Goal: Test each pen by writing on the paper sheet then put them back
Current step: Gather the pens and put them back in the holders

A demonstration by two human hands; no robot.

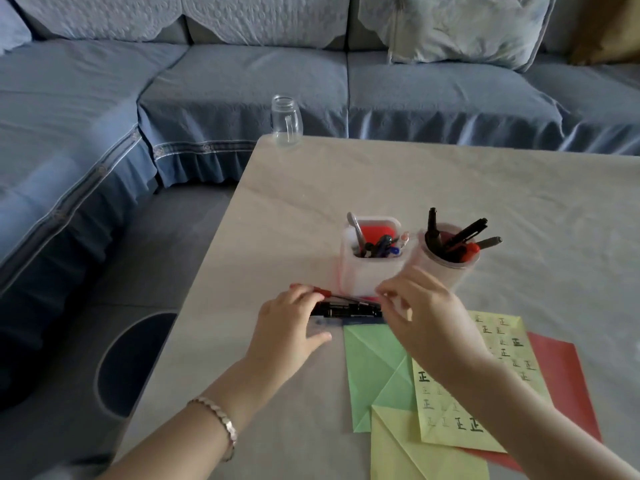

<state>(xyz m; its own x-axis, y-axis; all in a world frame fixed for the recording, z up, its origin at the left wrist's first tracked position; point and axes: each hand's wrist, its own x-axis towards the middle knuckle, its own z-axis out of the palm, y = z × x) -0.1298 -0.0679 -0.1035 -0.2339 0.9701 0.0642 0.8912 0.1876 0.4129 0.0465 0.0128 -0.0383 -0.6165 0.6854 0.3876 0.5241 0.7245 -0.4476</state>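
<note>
And here's the square holder (363,271) in the middle of the bench (381,174), stuffed with pens, and right at its near foot is the action. A bundle of pens (346,309), mostly black, lies flat against the holder's front base, with a red pen (329,294) slanting across the top of it. The left hand (287,327) comes in from the holder's near left, its fingers (304,292) curled over the left end of the bundle and the thumb splayed out on the bench. The right hand (422,313) sits at the holder's near right, fingers (384,292) bent in at the bundle's other end. There's blur, so it cannot be told whether they actually pinch anything.

Touching the holder's right side stands the round holder (464,271), with dark markers and a red one poking out. Nearer than the holder, to the right, the yellow sheet (502,344) is already peppered with written marks, overlapping a green sheet (370,362) and a red sheet (561,375).

So where does that leave things? Plenty of testing looks done, judging by those marks. This batch looks gathered either for return or for trial, and that's unclear. The bundle itself is not yet back in a holder
</note>
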